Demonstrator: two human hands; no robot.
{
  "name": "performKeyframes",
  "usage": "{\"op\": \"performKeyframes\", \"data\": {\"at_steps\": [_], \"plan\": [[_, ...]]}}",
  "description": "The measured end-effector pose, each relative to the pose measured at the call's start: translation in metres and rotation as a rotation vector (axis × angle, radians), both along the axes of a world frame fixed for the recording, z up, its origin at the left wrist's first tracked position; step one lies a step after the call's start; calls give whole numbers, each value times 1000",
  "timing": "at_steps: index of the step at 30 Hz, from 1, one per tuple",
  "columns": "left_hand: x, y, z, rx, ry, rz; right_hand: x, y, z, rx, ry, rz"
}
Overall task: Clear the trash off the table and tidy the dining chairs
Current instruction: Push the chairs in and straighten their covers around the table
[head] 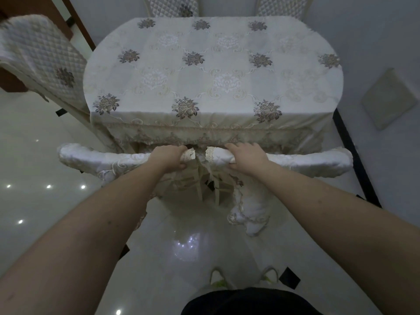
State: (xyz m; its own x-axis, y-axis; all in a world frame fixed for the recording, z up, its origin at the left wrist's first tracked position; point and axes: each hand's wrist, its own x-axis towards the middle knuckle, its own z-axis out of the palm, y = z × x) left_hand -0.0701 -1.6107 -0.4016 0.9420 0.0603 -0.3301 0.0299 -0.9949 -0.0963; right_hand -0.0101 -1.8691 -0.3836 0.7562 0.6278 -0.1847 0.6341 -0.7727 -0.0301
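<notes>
At the near edge of the table, your left hand and right hand both grip the top rail of the dining chair, fingers curled over its far side and thumbs underneath, one on each side of the gap in its satin cover. The chair sits tucked in, its back just beside the hanging tablecloth hem. Judge it a solid framed chair: stiff and fairly heavy, but dressed in glossy, loose fabric that may slide over the frame, so squeeze through the cover to the rail itself and keep your hold close to the middle as it is now. The glossy tiled floor should let the legs slide easily. The seat and most of the legs are hidden under the cloth and your arms, so you cannot tell how far in it stands. No trash shows on the tabletop. Another chair at far left is blurred, and two more at the far end are cut off.
</notes>
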Motion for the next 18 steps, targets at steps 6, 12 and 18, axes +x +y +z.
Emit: {"op": "performKeyframes", "data": {"at_steps": [6, 12, 18], "plan": [[-13, -10, 6, 40, -48, 17, -21, -23, 4, 116, -115, -32], [-24, -42, 30, -7, -174, -30, -44, -40, 19, 211, -109, -74], [-35, -90, 42, -85, -267, -55, -69, -75, 37, 271, -193, -290]]}}
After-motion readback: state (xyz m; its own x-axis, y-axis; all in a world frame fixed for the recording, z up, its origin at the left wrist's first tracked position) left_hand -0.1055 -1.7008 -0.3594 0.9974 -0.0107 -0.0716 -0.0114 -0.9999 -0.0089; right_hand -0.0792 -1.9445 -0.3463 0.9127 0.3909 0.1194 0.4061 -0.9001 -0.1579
